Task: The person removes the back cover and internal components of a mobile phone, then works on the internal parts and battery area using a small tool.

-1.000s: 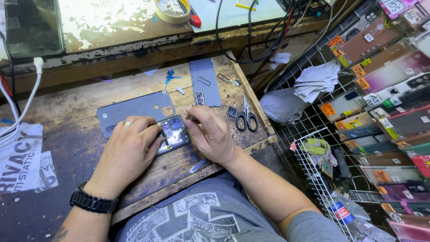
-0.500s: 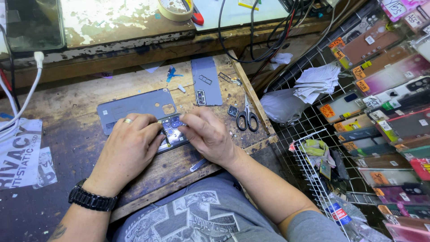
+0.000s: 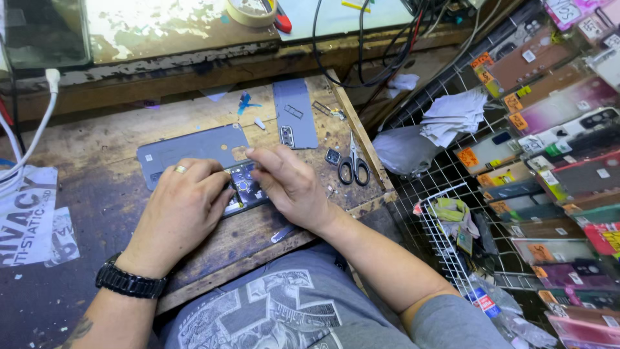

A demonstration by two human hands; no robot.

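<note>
Here, line by line, is how my bench lies.

Left hand: my left hand (image 3: 184,207) lies palm down over the left part of the opened phone (image 3: 244,191), fingers curled and pressing on it; a ring shows on one finger and a dark metal watch (image 3: 129,282) sits at the wrist.

Right hand: my right hand (image 3: 290,184) comes in from the right, thumb and forefinger pinched together at the phone's far edge; whether a small part sits in that pinch I cannot tell.

Phone: it lies flat near the middle of the wooden board (image 3: 97,139), back removed, dark glossy insides and a round coil showing between my two hands.

Edges: the board's near edge runs just beside my wrists, and its right edge is a raised wooden strip, with the scissors (image 3: 353,165) just inside it.

Open room: bare scuffed wood lies to the left of my left hand; far of the phone the space is taken by a grey back cover (image 3: 194,147), matte and flat, touching my left fingertips.

Other flat piece: a second grey panel (image 3: 294,113) lies farther off, with small metal frames on it.

Right side: a white wire rack (image 3: 445,239) holds packaged phone cases, well apart from my hands.

Far ledge: a roll of tape (image 3: 252,11) and tangled black cables (image 3: 368,45).
</note>
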